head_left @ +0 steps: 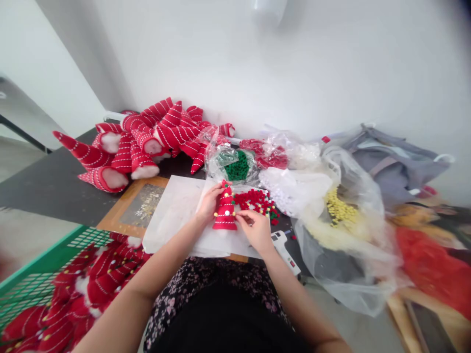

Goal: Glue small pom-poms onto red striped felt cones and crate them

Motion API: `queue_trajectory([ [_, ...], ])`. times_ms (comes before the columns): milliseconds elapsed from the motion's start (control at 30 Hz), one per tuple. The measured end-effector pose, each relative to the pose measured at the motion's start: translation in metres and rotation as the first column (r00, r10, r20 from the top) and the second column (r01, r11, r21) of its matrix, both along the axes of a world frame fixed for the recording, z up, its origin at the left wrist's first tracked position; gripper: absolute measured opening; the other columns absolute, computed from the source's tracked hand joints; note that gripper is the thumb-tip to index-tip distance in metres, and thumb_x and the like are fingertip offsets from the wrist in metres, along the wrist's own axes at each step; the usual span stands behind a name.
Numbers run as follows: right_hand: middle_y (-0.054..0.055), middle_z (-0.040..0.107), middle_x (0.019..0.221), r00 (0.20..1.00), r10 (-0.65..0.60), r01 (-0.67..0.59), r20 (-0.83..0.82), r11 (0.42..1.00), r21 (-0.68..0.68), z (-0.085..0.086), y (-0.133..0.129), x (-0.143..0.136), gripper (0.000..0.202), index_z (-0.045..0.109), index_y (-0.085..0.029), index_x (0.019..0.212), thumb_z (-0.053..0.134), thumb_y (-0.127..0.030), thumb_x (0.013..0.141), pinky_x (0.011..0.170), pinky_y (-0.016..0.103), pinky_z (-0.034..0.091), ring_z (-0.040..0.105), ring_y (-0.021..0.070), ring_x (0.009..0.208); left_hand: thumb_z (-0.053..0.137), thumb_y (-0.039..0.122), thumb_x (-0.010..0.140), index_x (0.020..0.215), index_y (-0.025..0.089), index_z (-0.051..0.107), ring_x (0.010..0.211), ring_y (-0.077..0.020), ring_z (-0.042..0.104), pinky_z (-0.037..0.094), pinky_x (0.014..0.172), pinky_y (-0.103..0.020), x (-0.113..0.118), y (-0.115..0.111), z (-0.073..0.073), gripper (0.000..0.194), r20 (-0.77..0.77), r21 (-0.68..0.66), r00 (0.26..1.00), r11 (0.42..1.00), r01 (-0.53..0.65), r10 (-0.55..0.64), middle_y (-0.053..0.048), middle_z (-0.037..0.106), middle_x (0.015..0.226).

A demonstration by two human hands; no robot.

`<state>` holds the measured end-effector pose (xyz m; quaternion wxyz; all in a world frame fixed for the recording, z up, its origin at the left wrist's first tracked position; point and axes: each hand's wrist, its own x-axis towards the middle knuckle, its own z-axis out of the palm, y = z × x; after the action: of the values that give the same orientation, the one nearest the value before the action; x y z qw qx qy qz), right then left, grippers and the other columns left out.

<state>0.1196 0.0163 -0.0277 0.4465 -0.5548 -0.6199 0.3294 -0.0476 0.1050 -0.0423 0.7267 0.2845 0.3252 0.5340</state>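
Note:
My left hand (210,202) is closed around the left side of a small red cone-shaped hat (223,219) with white stitched stripes. Green, white and yellow pompoms dot the hat, which stands with its tip away from me over white paper (176,206). At the hat's right edge, the thumb and forefinger of my right hand (255,229) pinch a small yellow pompom (233,214). Loose red, green, white and yellow pompoms (253,200) lie just beyond that hand. A white glue gun (285,251) rests beside my right wrist.
Striped red hats (140,142) are piled at the back left. A green basket (55,252) of decorated hats stands below left. Plastic bags hold green pompoms (237,165), white pompoms (277,193) and yellow pompoms (340,208). A grey bag (401,157) lies at the right against the wall.

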Motion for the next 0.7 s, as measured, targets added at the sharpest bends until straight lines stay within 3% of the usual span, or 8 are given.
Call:
queue_trajectory([
  [133, 0.008, 0.084, 0.091, 0.999, 0.017, -0.016, 0.031, 1.000, -0.014, -0.001, -0.001, -0.001, 0.014, 0.082, -0.024, 0.088, 0.070, -0.032, 0.089, 0.074, 0.039, 0.066, 0.079, 0.0259, 0.078, 0.074, 0.029, 0.081, 0.110, 0.020, 0.078, 0.077, -0.0192, 0.066, 0.054, 0.074, -0.029, 0.002, -0.002, -0.004, 0.030, -0.093, 0.023, 0.994, 0.998, -0.063, 0.065, 0.000, 0.072, 0.081],
  [333, 0.009, 0.085, 0.095, 0.996, -0.021, 0.015, -0.091, 0.998, -0.067, -0.004, -0.006, -0.007, 0.020, 0.079, -0.023, 0.098, 0.069, -0.039, 0.092, 0.078, 0.040, 0.069, 0.082, 0.0276, 0.084, 0.069, 0.027, 0.083, 0.105, 0.024, 0.079, 0.075, -0.0188, 0.064, 0.050, 0.072, -0.028, 0.005, -0.003, -0.005, 0.024, -0.157, 0.059, 0.979, 0.991, -0.119, 0.127, 0.001, 0.069, 0.077],
  [567, 0.008, 0.085, 0.095, 0.999, 0.036, -0.036, -0.003, 0.997, -0.063, -0.004, -0.005, -0.010, 0.019, 0.078, -0.025, 0.092, 0.067, -0.040, 0.093, 0.081, 0.041, 0.068, 0.081, 0.0280, 0.082, 0.070, 0.027, 0.086, 0.107, 0.025, 0.078, 0.081, -0.0207, 0.065, 0.050, 0.073, -0.027, 0.003, -0.006, -0.009, 0.023, -0.192, 0.102, 0.969, 0.985, -0.137, 0.154, -0.001, 0.072, 0.087],
  [700, 0.009, 0.083, 0.094, 0.990, 0.008, -0.026, -0.142, 0.992, -0.125, -0.003, -0.007, -0.011, 0.026, 0.071, -0.024, 0.105, 0.072, -0.046, 0.090, 0.077, 0.039, 0.067, 0.081, 0.0280, 0.086, 0.068, 0.025, 0.084, 0.102, 0.024, 0.078, 0.083, -0.0201, 0.065, 0.050, 0.075, -0.027, 0.003, -0.005, -0.008, 0.020, -0.178, 0.111, 0.965, 0.978, -0.175, 0.193, -0.001, 0.074, 0.089],
])
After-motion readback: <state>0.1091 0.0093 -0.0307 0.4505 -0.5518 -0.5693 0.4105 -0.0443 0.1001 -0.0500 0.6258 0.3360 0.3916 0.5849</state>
